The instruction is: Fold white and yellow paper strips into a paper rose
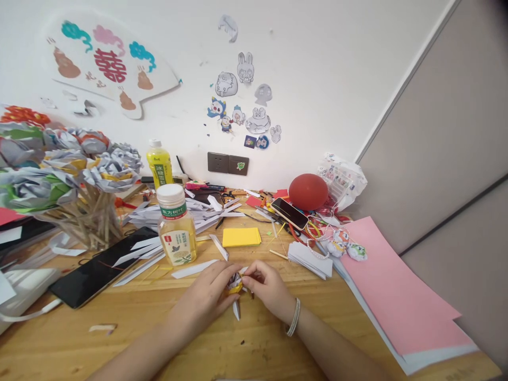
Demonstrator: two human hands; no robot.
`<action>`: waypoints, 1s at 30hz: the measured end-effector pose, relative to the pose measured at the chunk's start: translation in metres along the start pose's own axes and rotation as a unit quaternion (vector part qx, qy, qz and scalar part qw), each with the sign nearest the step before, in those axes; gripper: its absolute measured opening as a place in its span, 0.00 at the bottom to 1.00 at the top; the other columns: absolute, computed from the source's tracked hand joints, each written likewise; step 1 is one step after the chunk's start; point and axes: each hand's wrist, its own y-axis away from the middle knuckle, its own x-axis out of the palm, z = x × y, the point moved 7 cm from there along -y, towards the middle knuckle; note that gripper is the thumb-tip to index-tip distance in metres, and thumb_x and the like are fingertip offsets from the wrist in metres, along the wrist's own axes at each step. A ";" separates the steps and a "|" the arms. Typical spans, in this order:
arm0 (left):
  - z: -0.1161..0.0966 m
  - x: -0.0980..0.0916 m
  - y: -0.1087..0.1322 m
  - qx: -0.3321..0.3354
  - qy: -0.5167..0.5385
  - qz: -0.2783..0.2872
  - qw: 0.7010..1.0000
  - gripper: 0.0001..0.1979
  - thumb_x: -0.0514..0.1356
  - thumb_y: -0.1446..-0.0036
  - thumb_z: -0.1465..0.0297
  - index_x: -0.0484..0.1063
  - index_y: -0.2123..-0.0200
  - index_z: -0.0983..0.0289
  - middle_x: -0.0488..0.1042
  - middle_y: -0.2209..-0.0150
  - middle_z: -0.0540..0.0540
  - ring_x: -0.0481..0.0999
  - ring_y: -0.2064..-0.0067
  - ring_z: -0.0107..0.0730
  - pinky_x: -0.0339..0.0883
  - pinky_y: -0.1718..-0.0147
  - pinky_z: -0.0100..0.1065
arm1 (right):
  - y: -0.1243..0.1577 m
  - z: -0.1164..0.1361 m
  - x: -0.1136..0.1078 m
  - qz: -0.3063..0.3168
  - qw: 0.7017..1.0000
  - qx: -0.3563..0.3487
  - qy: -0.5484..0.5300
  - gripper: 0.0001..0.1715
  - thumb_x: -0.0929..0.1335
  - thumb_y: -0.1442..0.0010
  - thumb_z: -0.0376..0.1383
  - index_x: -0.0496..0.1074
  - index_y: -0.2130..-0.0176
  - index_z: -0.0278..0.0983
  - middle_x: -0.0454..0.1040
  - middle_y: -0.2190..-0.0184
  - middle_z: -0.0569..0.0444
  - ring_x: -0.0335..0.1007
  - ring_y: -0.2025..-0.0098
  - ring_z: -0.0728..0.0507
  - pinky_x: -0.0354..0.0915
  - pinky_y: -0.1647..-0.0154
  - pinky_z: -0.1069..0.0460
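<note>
Between my hands, low over the wooden table (pixel 273 338), is a small paper flower (pixel 235 286) with white and yellow folds. My left hand (pixel 212 288) curls around its left side, partly covering it. At the flower's right edge, the thumb and index finger of my right hand (pixel 268 286) are pinched together; whatever lies between those fingertips is too small to make out. A narrow white paper strip (pixel 236 310) sticks out below the flower. Just beyond my hands lie a yellow paper stack (pixel 241 237) and, to the left, a white paper strip (pixel 194 269).
A tea bottle (pixel 178 233) stands left of my hands, with a black tablet (pixel 99 270) and a container of paper flowers (pixel 79 217) farther left. To the right are folded white papers (pixel 309 259), a phone (pixel 289 212), a red balloon (pixel 308 191) and pink sheets (pixel 392 286).
</note>
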 end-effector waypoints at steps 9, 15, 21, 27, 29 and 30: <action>-0.003 -0.001 0.000 0.018 -0.002 -0.010 1.000 0.16 0.55 0.43 0.72 0.61 0.51 0.60 0.72 0.57 0.57 0.73 0.57 0.39 0.68 0.57 0.37 | -0.001 0.007 -0.004 -0.005 0.999 -0.043 0.025 0.12 0.68 0.45 0.42 0.69 0.73 0.36 0.68 0.78 0.58 0.62 0.76 0.50 0.60 0.75 0.55; -0.003 -0.001 -0.001 0.009 0.002 -0.002 1.000 0.17 0.54 0.43 0.73 0.60 0.50 0.59 0.71 0.57 0.58 0.72 0.56 0.38 0.68 0.57 0.37 | 0.009 0.035 -0.002 -0.042 0.959 -0.163 0.226 0.08 0.64 0.39 0.34 0.72 0.68 0.38 0.73 0.70 0.53 0.66 0.66 0.46 0.61 0.63 0.51; -0.006 -0.004 -0.001 0.027 -0.012 -0.025 0.999 0.17 0.54 0.43 0.74 0.59 0.50 0.60 0.71 0.57 0.57 0.72 0.56 0.38 0.68 0.57 0.37 | 0.014 0.042 0.001 -0.056 0.939 -0.190 0.281 0.10 0.61 0.37 0.33 0.72 0.63 0.38 0.73 0.68 0.51 0.66 0.64 0.44 0.62 0.63 0.50; -0.007 -0.002 0.001 0.037 -0.019 -0.020 0.999 0.18 0.54 0.43 0.74 0.58 0.49 0.62 0.70 0.56 0.59 0.70 0.55 0.38 0.67 0.55 0.37 | 0.017 0.047 0.009 -0.054 0.888 -0.223 0.399 0.14 0.57 0.37 0.30 0.71 0.61 0.35 0.72 0.68 0.48 0.63 0.66 0.41 0.61 0.65 0.48; -0.006 -0.002 0.002 0.035 -0.019 -0.017 0.999 0.18 0.54 0.43 0.75 0.57 0.48 0.62 0.69 0.55 0.59 0.70 0.54 0.38 0.67 0.55 0.37 | 0.017 0.048 0.010 -0.052 0.879 -0.221 0.419 0.15 0.57 0.37 0.29 0.71 0.60 0.34 0.71 0.68 0.47 0.62 0.66 0.41 0.61 0.66 0.47; -0.006 -0.002 0.002 0.033 -0.018 -0.016 0.999 0.19 0.54 0.43 0.75 0.57 0.48 0.61 0.69 0.55 0.59 0.70 0.54 0.38 0.67 0.54 0.37 | 0.017 0.048 0.011 -0.052 0.879 -0.219 0.420 0.15 0.57 0.38 0.29 0.71 0.60 0.34 0.71 0.68 0.46 0.62 0.66 0.41 0.62 0.66 0.47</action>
